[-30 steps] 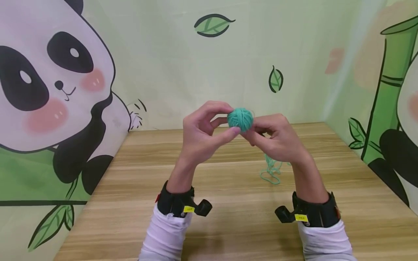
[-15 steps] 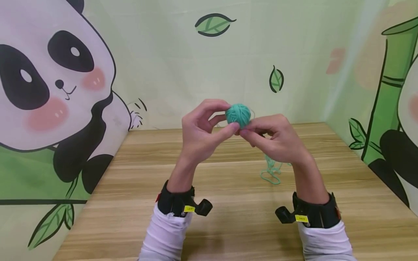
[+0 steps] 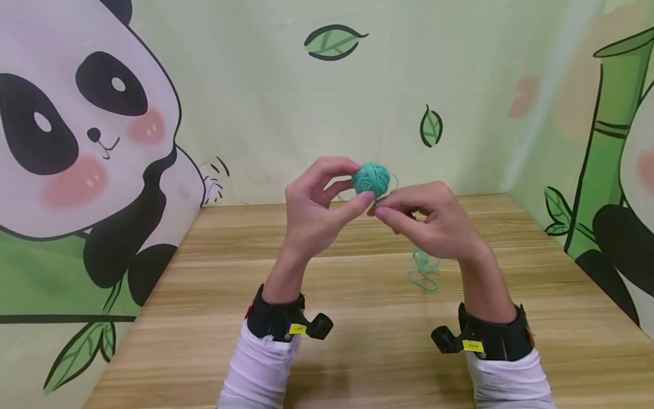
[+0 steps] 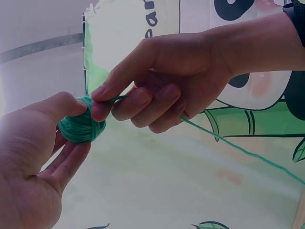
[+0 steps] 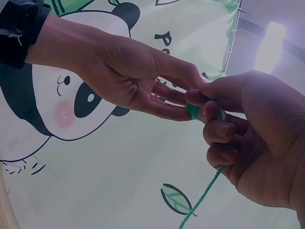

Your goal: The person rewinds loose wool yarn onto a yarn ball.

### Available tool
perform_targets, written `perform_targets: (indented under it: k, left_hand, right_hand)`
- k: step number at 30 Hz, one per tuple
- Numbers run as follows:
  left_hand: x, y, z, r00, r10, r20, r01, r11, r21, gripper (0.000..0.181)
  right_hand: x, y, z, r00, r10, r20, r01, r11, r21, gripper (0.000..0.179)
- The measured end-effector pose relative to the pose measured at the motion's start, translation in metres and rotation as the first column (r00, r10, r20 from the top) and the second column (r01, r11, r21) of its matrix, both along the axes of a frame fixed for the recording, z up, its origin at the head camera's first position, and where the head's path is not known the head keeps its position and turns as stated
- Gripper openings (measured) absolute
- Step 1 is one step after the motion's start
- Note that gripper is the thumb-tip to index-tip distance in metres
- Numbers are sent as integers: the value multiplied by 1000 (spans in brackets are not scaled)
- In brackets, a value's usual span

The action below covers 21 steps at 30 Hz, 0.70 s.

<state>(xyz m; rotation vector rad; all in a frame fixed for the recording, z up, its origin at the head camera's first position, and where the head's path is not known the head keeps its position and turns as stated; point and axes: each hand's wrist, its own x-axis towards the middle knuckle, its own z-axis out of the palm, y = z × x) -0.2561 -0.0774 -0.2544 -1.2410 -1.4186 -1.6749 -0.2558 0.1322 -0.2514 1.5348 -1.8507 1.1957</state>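
Note:
A small teal ball of yarn (image 3: 372, 178) is held up above the table between the thumb and fingers of my left hand (image 3: 322, 207). Just to its right, my right hand (image 3: 429, 218) pinches the yarn strand between thumb and forefinger, close against the ball. In the left wrist view the strand (image 4: 243, 150) runs through the curled fingers of the right hand and slants away down to the right. The right wrist view shows the ball (image 5: 193, 110) mostly hidden behind fingers, with the strand (image 5: 202, 198) hanging below the right hand.
Loose teal yarn (image 3: 423, 270) lies in tangled loops on the wooden table (image 3: 378, 329), beyond the right forearm. A cloth backdrop (image 3: 265, 113) printed with pandas, bamboo and leaves stands behind and at both sides. Each wrist wears a black strap with a small camera.
My right hand has shifted slightly left and down round the ball's near side, baring more of the ball. The ball has moved slightly left, still in my left hand.

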Motion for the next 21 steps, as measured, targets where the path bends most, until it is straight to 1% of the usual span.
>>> perform_targets:
  k: [3,7,9,16,21]
  left_hand:
    - [-1,0,-1,1000,5,-2,-5,1000,-8,39]
    - [-11,-1,-8,1000,2,-9,-2,1000,-17,40]
    - [-11,-1,-8,1000,3,-10,-3,1000,-21,40]
    - [4,0,2,999,22,-26,-23,999,-36,36]
    - [7,1,5,999,30,-11,-30,999,-43,37]
  right_hand:
    - [0,0,0,1000,10,-3,-10,1000,-2,24]
    - [0,0,0,1000,27,-3,-27,1000,-12,23]
    - [0,0,0,999,32,-4,-32,999,-19,22]
    - [0,1,-1,999,35,-14,-35,999,-40,19]
    - [0,0,1,999,37,-12,-37,998,-47,21]
